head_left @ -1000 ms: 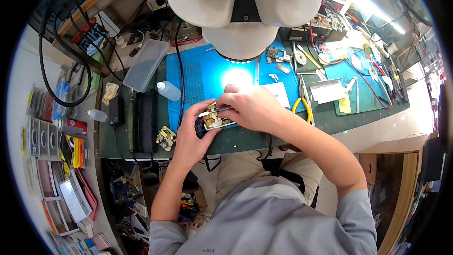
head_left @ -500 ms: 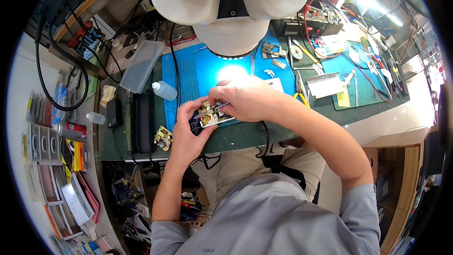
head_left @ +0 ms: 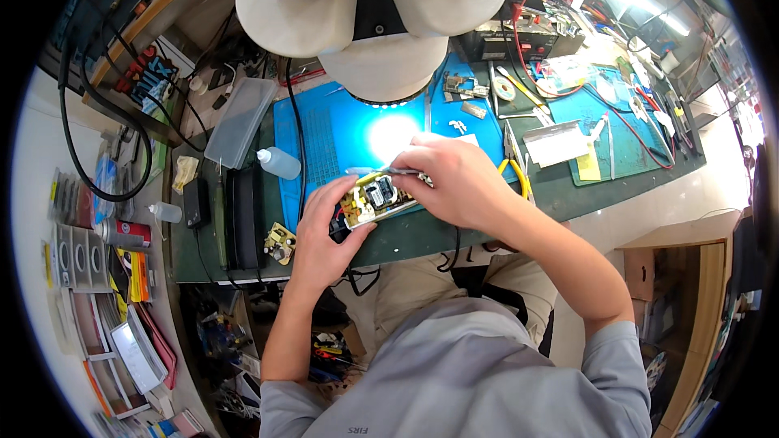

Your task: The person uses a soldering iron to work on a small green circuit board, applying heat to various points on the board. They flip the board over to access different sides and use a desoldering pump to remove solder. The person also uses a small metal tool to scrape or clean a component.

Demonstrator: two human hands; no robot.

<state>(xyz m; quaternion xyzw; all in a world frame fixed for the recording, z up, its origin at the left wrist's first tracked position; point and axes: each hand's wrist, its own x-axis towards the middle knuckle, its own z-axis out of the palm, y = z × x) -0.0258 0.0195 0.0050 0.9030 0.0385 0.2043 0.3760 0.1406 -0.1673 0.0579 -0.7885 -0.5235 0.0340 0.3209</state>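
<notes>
My left hand (head_left: 320, 231) is closed around the left end of an open adapter (head_left: 355, 209), a circuit board with components sitting in a white casing. My right hand (head_left: 466, 182) is at the adapter's right end, thumb and fingers pinching a slim grey tool that looks like tweezers (head_left: 380, 171). Its tip points left and lies over the adapter's far edge; whether it touches cannot be made out. The right fingertips partly cover the board's right end. Beyond the hands stands a white microscope (head_left: 381, 73), throwing bright light on the blue mat (head_left: 320, 122).
Left of the mat are a squeeze bottle (head_left: 278, 164), a clear plastic lid (head_left: 241, 123), a black tray (head_left: 244, 215) and a loose circuit board (head_left: 280, 243). Yellow-handled pliers (head_left: 517, 177) lie to the right. A teal mat (head_left: 629, 154) with tools and red wires is further right.
My right hand has shifted right and turned, and the tool has gone from across the board to its far edge. More of the board shows now. My left hand keeps its hold.
</notes>
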